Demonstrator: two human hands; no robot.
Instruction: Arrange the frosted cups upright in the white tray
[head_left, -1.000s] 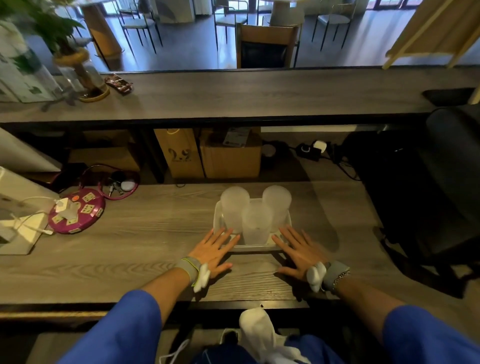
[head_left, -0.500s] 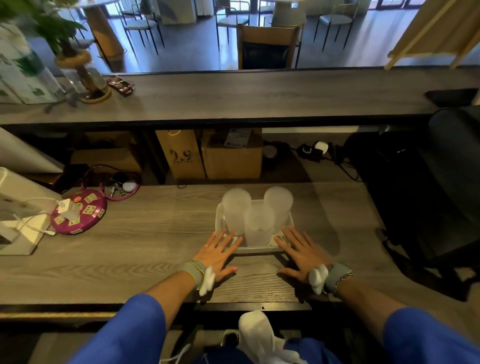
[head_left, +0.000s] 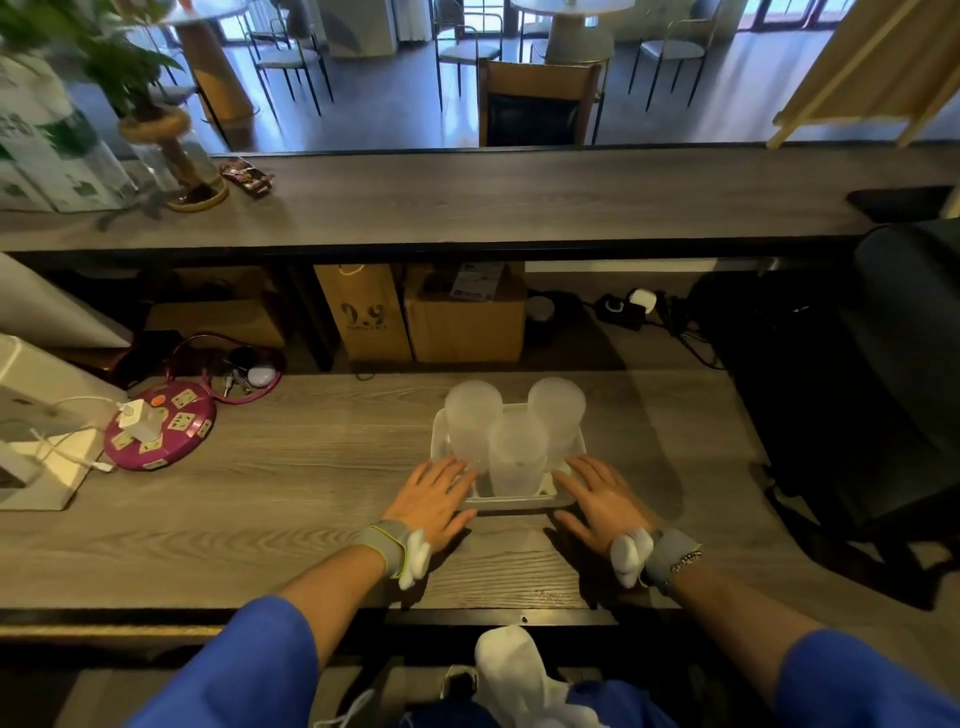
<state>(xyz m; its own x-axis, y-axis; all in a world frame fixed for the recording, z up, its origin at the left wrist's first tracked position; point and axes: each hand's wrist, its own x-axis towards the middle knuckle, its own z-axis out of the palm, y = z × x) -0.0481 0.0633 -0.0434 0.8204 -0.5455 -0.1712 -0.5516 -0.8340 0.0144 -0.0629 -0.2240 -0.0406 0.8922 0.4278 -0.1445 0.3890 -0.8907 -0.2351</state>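
Three frosted cups stand upright in the white tray (head_left: 519, 502) on the wooden desk: one at the back left (head_left: 472, 415), one at the back right (head_left: 557, 413), one at the front middle (head_left: 517, 457). My left hand (head_left: 434, 501) lies flat on the desk at the tray's front left corner, fingers spread, fingertips touching the tray's edge. My right hand (head_left: 602, 499) lies flat at the front right corner, fingers spread. Neither hand holds anything.
A round magenta power strip (head_left: 158, 434) with a white charger sits at the left, beside a white appliance (head_left: 36, 415). Keys and a cable (head_left: 244, 374) lie behind it. A raised counter (head_left: 493, 197) runs across the back. A black chair (head_left: 872, 389) stands at the right.
Both hands stay flat beside the tray. The view has shifted slightly; the cups and tray have not moved.
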